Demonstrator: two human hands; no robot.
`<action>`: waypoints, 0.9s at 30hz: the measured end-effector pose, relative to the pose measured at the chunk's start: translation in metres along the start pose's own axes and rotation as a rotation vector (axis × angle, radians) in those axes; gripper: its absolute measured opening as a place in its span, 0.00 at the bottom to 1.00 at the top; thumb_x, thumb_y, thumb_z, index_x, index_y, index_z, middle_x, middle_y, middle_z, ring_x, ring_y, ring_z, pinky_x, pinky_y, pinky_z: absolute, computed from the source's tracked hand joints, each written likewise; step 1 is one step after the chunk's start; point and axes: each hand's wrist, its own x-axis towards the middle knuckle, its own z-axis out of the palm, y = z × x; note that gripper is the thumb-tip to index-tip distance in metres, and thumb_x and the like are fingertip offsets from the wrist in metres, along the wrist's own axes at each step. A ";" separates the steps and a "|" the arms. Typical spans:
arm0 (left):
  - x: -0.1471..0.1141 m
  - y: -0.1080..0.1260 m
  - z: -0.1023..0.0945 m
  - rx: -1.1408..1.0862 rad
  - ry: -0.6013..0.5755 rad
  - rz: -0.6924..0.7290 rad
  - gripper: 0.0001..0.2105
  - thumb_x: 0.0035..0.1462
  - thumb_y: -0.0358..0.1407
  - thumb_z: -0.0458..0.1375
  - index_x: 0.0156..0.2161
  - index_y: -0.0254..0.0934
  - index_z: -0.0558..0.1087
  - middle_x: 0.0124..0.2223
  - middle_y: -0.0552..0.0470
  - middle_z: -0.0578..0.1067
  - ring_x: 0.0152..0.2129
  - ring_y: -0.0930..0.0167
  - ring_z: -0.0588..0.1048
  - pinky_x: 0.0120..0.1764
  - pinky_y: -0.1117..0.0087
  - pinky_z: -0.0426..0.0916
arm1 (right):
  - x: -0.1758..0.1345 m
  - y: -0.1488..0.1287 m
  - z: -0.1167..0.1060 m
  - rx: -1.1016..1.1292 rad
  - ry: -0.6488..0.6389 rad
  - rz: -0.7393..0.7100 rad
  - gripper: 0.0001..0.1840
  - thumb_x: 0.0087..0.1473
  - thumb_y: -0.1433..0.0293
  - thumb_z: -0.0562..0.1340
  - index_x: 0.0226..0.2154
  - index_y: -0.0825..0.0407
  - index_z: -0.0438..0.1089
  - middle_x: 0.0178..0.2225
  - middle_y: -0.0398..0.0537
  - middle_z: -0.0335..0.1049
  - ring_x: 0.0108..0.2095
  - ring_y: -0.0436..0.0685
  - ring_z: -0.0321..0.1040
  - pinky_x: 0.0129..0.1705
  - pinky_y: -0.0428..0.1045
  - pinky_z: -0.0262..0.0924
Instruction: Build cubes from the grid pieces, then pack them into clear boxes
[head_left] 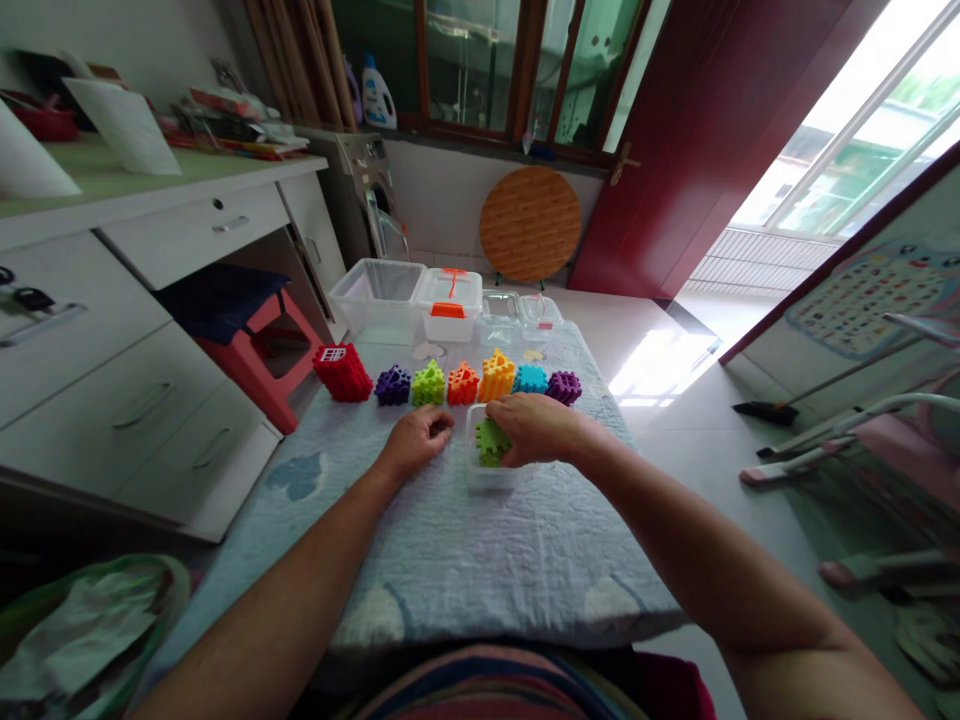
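My right hand (538, 428) reaches into a small clear plastic box (491, 478). Its fingers are closed on a flat green interlocking block (491, 442) with notched edges, inside the box. Just left of the box, my left hand (416, 442) rests on the cloth, loosely curled, with nothing visible in it. Beyond both hands stands a row of block stacks: red (342, 373), dark blue (393, 385), lime green (428, 383), orange-red (463, 383), yellow-orange (496, 376), light blue (530, 379) and purple (564, 387).
A quilted cloth (442, 560) covers the table. Along its far edge stand a large clear bin (379, 300), a lidded box with orange clasps (452, 305) and two small clear containers (501, 308). At left are a stool (259, 330) and a white desk (150, 400).
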 end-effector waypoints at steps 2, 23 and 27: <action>0.000 -0.001 0.000 -0.002 -0.002 -0.003 0.10 0.50 0.38 0.56 0.35 0.35 0.76 0.33 0.49 0.74 0.30 0.68 0.74 0.36 0.68 0.69 | 0.000 0.001 0.001 -0.001 0.007 -0.006 0.24 0.43 0.65 0.67 0.42 0.59 0.69 0.39 0.59 0.75 0.38 0.61 0.72 0.34 0.51 0.61; 0.000 -0.001 -0.001 0.014 -0.006 0.011 0.10 0.51 0.38 0.56 0.35 0.35 0.76 0.33 0.49 0.73 0.31 0.68 0.73 0.36 0.68 0.68 | -0.005 0.009 0.002 0.037 0.028 -0.078 0.14 0.52 0.80 0.59 0.42 0.55 0.73 0.41 0.54 0.76 0.42 0.57 0.72 0.43 0.49 0.62; 0.000 -0.001 0.000 0.021 -0.005 0.015 0.10 0.52 0.38 0.56 0.35 0.35 0.76 0.33 0.49 0.74 0.30 0.68 0.73 0.37 0.67 0.69 | -0.001 0.005 0.007 -0.004 -0.026 -0.066 0.11 0.51 0.78 0.60 0.38 0.56 0.73 0.40 0.55 0.75 0.40 0.57 0.72 0.39 0.48 0.62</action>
